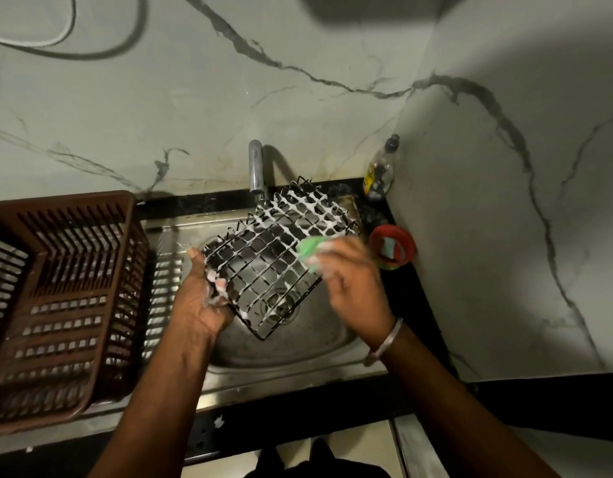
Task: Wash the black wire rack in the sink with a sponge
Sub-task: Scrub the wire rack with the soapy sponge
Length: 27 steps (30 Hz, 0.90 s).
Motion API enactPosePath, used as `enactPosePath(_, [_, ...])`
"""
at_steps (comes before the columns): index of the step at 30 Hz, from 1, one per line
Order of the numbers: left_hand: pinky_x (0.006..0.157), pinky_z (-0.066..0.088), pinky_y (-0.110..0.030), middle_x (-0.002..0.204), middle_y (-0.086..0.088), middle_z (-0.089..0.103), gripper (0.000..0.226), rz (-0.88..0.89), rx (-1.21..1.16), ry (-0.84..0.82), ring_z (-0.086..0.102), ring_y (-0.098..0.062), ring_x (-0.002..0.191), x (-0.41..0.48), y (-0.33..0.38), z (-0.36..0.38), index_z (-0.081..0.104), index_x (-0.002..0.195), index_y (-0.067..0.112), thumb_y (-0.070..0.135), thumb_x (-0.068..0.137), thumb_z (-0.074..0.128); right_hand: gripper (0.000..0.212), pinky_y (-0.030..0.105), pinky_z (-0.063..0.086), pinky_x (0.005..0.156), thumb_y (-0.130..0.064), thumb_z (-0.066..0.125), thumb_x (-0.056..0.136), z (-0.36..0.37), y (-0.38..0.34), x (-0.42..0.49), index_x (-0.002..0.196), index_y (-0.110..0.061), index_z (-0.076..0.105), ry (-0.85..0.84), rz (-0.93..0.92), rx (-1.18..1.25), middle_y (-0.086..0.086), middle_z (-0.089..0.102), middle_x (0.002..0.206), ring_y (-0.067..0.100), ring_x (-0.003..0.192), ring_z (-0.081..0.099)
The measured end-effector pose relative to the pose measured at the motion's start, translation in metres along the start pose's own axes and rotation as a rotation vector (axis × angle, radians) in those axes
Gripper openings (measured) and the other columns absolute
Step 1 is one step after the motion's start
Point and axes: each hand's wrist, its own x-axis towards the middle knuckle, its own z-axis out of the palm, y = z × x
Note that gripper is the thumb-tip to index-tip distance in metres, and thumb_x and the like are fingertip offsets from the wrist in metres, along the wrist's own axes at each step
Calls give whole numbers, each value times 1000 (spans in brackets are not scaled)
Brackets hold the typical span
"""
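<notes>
The black wire rack [263,250] is held tilted over the steel sink [298,343], its far half coated in white foam. My left hand [205,298] grips the rack's left edge, fingers curled through the wires and soapy. My right hand [346,270] holds a green sponge [310,248] pressed against the rack's right side. The hand and sponge are motion-blurred.
A brown plastic dish basket [56,298] stands on the drainboard at left. The chrome tap [256,167] rises behind the sink. A dish-soap bottle [381,170] stands in the back right corner. A red soap tub [394,246] sits on the black counter, right of the sink.
</notes>
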Motion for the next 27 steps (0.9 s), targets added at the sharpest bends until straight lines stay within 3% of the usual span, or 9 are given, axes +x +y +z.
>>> enactPosePath(3, [58,60,-31,98,2,74,72,-22,-26,-40,66,-12,67,8,-2,-8,74,116,15,74,74,76,28,45,50,87,7,67,91,0,-1,5,103,-14,81,53,108,-39,-2,70,112,18,105,56])
enactPosePath(6, [102,58,-47,121,-2,76,90,-25,1,-13,71,-25,104,15,-3,-12,73,135,14,77,71,79,28,40,49,89,5,68,91,1,-3,0,106,-15,80,-16,-30,-88,0,71,112,21,104,58])
enactPosePath(10, [84,65,-41,120,-3,78,85,-13,41,-43,77,-22,96,15,-3,-16,72,136,19,77,74,77,29,40,52,89,2,66,91,4,2,9,109,-15,80,158,301,-69,-2,69,115,18,107,55])
enactPosePath(13, [92,64,-49,128,-10,76,88,1,64,-25,78,-28,104,17,-3,-16,73,132,18,78,68,82,27,28,50,87,-2,65,95,14,-20,5,112,-16,80,2,87,-102,0,69,117,17,107,55])
enactPosePath(17, [113,46,-58,141,-10,68,106,1,102,-36,61,-35,133,26,-5,-21,76,130,23,78,42,97,25,36,57,87,0,65,93,19,-16,23,109,-12,80,213,352,-40,2,70,111,20,104,62])
enactPosePath(20, [115,43,-60,144,-12,65,101,16,127,-49,60,-35,127,27,-4,-23,76,130,25,80,47,95,21,27,54,90,-3,65,95,28,-44,20,109,-11,79,39,132,-16,5,70,112,20,106,61])
enactPosePath(22, [105,52,-56,136,-11,70,105,19,132,-50,65,-33,124,29,-4,-24,73,135,22,78,49,96,21,24,55,88,-5,66,96,28,-41,26,111,-11,79,86,185,0,3,69,112,16,106,60])
enactPosePath(24, [84,51,-49,118,-8,68,106,43,108,-83,62,-29,101,27,-3,-22,70,137,20,74,50,98,23,24,56,87,-4,66,96,29,-37,33,114,-12,78,181,311,15,-1,68,111,13,104,61])
enactPosePath(27, [83,48,-51,128,-13,59,97,42,112,-109,52,-35,109,32,-1,-20,70,137,28,74,55,97,21,20,53,92,-7,65,98,36,-58,31,114,-11,76,20,156,28,2,67,113,14,107,59])
